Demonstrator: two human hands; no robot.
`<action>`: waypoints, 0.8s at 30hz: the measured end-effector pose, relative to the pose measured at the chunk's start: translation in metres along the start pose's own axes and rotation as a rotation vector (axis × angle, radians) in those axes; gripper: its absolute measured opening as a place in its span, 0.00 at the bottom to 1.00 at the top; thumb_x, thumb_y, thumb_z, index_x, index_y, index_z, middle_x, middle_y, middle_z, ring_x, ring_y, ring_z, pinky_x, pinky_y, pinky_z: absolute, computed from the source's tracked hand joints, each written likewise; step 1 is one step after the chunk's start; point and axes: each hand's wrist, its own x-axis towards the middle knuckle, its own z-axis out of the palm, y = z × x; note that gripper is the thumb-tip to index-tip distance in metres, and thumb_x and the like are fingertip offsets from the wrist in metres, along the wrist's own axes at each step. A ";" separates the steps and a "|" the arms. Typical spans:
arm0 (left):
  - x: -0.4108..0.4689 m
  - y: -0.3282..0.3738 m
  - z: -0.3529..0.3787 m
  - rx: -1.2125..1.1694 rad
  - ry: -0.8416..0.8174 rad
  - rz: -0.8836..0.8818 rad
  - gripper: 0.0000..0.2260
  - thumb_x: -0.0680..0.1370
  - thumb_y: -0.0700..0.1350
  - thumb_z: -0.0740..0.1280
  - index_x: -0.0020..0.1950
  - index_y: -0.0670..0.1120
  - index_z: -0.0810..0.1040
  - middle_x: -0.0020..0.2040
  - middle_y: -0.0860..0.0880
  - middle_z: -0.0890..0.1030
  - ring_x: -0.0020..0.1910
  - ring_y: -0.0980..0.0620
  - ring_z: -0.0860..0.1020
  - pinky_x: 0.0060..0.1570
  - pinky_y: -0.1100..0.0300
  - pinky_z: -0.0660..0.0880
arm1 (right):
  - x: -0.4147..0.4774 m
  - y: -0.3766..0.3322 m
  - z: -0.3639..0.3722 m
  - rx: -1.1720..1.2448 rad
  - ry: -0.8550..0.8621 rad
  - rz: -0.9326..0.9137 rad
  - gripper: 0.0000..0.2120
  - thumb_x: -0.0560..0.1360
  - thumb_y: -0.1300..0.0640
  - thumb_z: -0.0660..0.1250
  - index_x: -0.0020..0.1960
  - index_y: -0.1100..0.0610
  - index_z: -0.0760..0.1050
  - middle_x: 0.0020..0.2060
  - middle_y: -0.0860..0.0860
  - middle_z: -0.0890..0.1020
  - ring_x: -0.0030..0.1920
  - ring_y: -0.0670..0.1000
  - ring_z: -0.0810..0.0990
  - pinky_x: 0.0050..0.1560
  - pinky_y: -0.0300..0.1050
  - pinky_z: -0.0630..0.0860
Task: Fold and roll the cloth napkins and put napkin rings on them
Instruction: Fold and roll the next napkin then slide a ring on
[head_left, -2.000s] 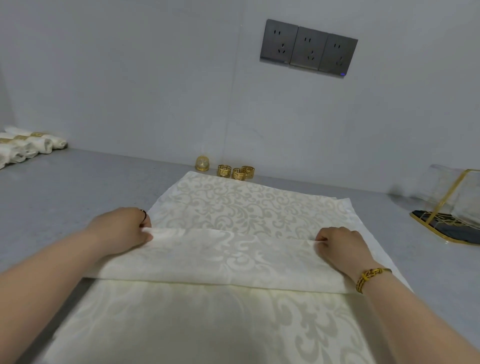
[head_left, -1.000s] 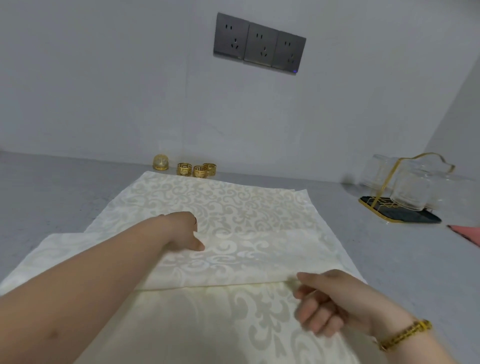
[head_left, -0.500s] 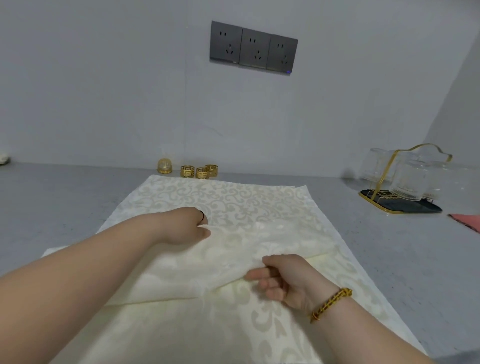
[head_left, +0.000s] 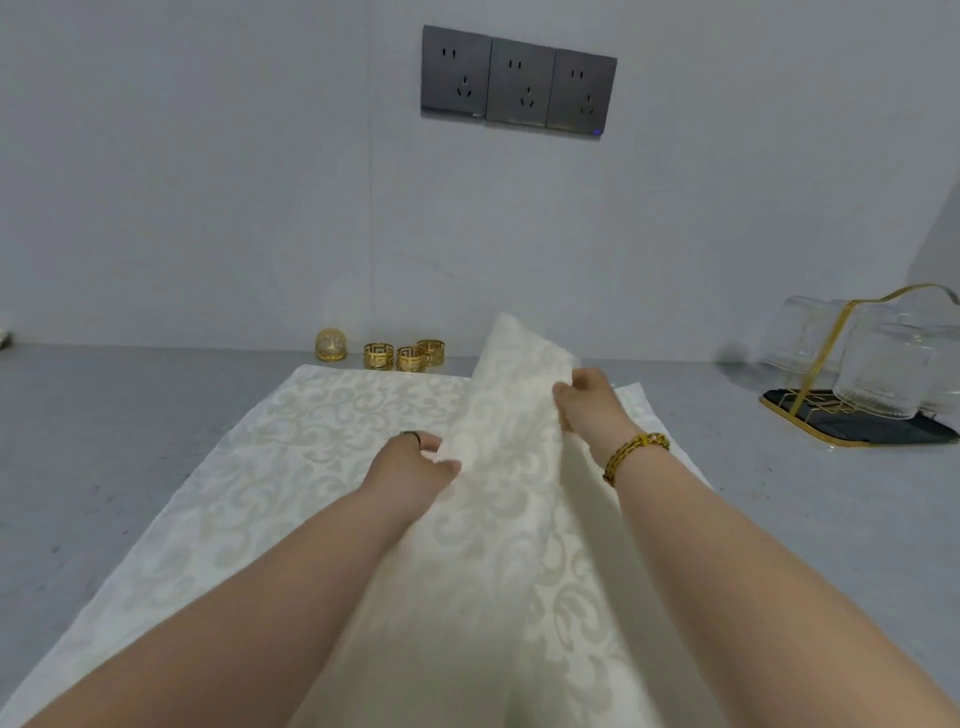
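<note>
A cream damask cloth napkin (head_left: 291, 467) lies spread on the grey counter in front of me. Its folded right part is lifted off the surface and stands up in a tall flap. My right hand (head_left: 587, 402) grips the top of that flap from the right. My left hand (head_left: 415, 470) pinches the flap lower down, near the napkin's middle. Three gold napkin rings (head_left: 402, 356) and a small gold dome-shaped piece (head_left: 331, 344) stand by the wall beyond the napkin's far edge.
A black tray with a gold handle (head_left: 852, 423) holds upturned clear glasses (head_left: 883, 371) at the right. Three dark wall sockets (head_left: 519, 83) sit above. The grey counter (head_left: 93, 431) runs left and right of the napkin, with a wall behind.
My right hand took hold of the folded part's right end and raised it up and away from me. My left hand shifted from the left edge to the napkin's middle.
</note>
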 end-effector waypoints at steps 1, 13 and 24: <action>0.001 -0.007 -0.001 -0.001 -0.036 -0.039 0.14 0.75 0.40 0.67 0.60 0.42 0.73 0.43 0.48 0.76 0.38 0.49 0.76 0.42 0.61 0.75 | 0.002 0.007 0.007 0.021 -0.057 0.079 0.08 0.76 0.57 0.59 0.56 0.51 0.65 0.42 0.55 0.74 0.38 0.52 0.75 0.40 0.43 0.75; -0.026 -0.009 -0.012 -0.055 -0.201 -0.068 0.19 0.73 0.39 0.69 0.61 0.51 0.69 0.38 0.54 0.74 0.33 0.58 0.76 0.29 0.71 0.71 | 0.025 0.012 0.027 0.168 0.121 -0.024 0.21 0.75 0.71 0.54 0.67 0.61 0.64 0.65 0.58 0.71 0.45 0.52 0.74 0.34 0.33 0.70; -0.070 -0.018 0.013 -0.240 -0.178 -0.102 0.19 0.74 0.40 0.68 0.62 0.52 0.67 0.41 0.47 0.82 0.30 0.55 0.78 0.28 0.68 0.73 | 0.013 0.029 0.008 -0.048 -0.064 0.175 0.27 0.76 0.67 0.57 0.73 0.59 0.56 0.65 0.59 0.69 0.61 0.59 0.73 0.59 0.50 0.71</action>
